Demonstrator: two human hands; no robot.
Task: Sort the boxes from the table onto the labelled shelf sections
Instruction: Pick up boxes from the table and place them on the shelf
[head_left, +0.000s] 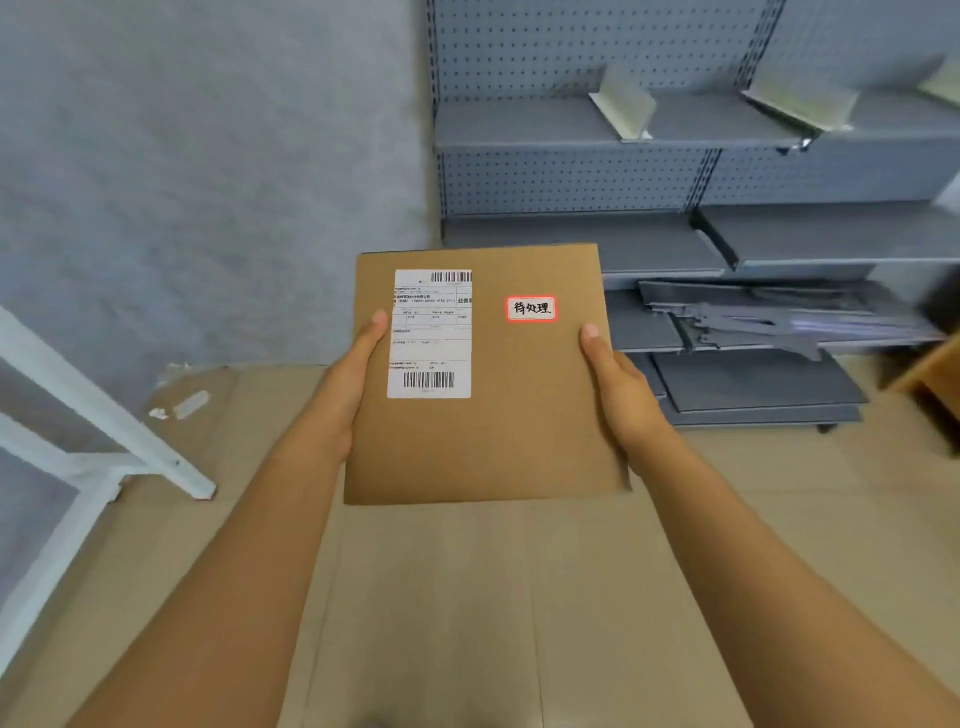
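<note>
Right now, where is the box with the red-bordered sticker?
In the head view the box is mid-frame, held up between the left hand and right hand, above the cardboard-covered floor, with the grey shelf unit behind to the right.

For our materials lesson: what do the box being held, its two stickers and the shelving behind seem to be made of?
Box: matte brown cardboard, going by its flat fibrous look.
Shipping label and small red-bordered sticker: probably white paper, printed black.
Shelving: likely grey painted metal, judging by the perforated back panel and thin flat shelves.
</note>
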